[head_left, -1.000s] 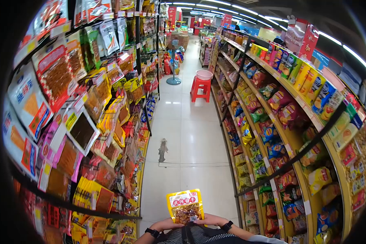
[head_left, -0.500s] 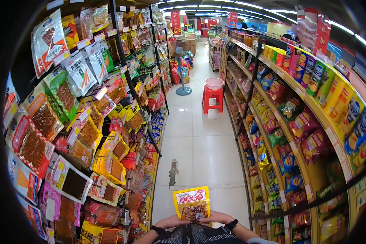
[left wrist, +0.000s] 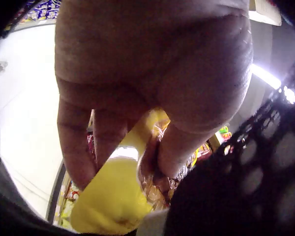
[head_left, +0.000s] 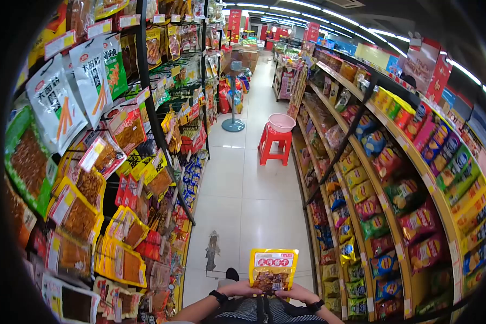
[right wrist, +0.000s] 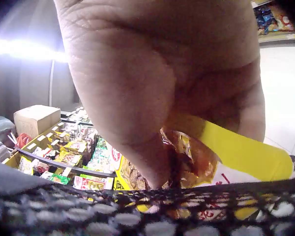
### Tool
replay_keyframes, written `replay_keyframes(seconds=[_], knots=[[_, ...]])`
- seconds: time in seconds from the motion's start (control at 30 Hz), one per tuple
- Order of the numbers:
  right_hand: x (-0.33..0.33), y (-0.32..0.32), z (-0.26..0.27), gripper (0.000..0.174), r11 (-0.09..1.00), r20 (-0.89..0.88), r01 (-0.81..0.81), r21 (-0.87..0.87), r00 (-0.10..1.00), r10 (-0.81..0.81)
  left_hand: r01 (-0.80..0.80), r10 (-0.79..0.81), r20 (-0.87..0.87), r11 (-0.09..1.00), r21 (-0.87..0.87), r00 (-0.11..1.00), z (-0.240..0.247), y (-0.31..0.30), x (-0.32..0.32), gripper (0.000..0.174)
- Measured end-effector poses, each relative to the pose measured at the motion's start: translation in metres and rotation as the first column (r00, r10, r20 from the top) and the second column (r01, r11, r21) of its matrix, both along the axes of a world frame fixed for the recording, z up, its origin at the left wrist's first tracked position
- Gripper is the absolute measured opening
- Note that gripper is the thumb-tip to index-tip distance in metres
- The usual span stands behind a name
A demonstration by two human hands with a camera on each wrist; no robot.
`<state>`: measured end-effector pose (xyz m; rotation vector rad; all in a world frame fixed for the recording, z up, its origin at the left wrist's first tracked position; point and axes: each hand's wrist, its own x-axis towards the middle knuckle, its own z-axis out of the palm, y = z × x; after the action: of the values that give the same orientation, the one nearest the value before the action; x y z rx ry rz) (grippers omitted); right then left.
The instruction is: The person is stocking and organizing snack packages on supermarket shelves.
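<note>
Left grip (head_left: 237, 288) and right grip (head_left: 299, 293) stay pinched on the glossy rectangular packet (head_left: 274, 269); a dark shoe (head_left: 232, 274) newly appears left of it.

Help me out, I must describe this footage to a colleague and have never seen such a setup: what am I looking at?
No machine here: a person's bare left hand and right hand hold a yellow-edged packet by its lower part. The wide view comes from a camera on the head, looking forward and down. The two close views come from the wrists, each showing one of the hands and part of the packet. Ahead, a red stool with a pink basin on it stands on a pale floor, between stocked shelves.
</note>
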<state>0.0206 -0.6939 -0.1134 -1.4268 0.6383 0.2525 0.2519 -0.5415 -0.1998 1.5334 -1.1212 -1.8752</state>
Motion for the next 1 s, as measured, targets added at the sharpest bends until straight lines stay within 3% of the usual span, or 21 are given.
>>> replay_keyframes(seconds=[0.03,0.07,0.2,0.3,0.33,0.43,0.57,0.7,0.83,1.0], knots=[[0.017,-0.012,0.005,0.041,1.0,0.026,0.015,-0.021,1.0,-0.015,-0.024,0.02,-0.03,0.988,-0.152,0.999,0.003,-0.016,0.019,0.044],[0.035,-0.029,-0.003,0.042,0.999,-0.039,0.011,-0.033,0.999,-0.012,-0.052,0.043,-0.056,0.986,-0.159,0.997,0.006,-0.028,0.038,0.042],[0.121,-0.07,0.041,0.042,0.994,0.052,-0.001,-0.11,0.999,0.006,-0.185,0.125,-0.205,0.934,-0.306,0.971,0.051,-0.064,0.113,0.035],[0.171,-0.09,0.048,0.039,0.987,0.108,0.04,-0.155,0.994,-0.023,-0.285,0.227,-0.239,0.925,-0.252,0.944,0.086,-0.08,0.157,0.03],[0.186,-0.096,0.042,0.039,0.987,0.196,0.076,-0.142,0.979,-0.048,-0.289,0.219,-0.256,0.915,-0.281,0.942,0.075,-0.087,0.171,0.031],[0.226,-0.107,0.059,0.036,0.99,0.134,0.132,-0.055,0.983,-0.124,-0.429,0.348,-0.286,0.851,-0.303,0.893,0.1,-0.09,0.198,0.032],[0.282,-0.127,0.078,0.036,0.993,0.169,0.099,-0.066,0.982,-0.087,-0.576,0.453,-0.365,0.722,-0.385,0.813,0.113,-0.096,0.228,0.039],[0.343,-0.141,0.088,0.036,0.999,0.274,0.034,-0.002,0.961,-0.032,-0.651,0.569,-0.321,0.704,-0.285,0.757,0.109,-0.09,0.268,0.048],[0.41,-0.162,0.097,0.035,0.997,0.404,-0.049,0.06,0.915,0.02,-0.735,0.686,-0.293,0.535,-0.417,0.666,0.134,-0.094,0.303,0.048],[0.49,-0.213,0.075,0.037,0.976,0.442,-0.14,0.165,0.896,0.053,-0.72,0.761,-0.084,0.565,-0.404,0.644,0.145,-0.123,0.36,0.048]])
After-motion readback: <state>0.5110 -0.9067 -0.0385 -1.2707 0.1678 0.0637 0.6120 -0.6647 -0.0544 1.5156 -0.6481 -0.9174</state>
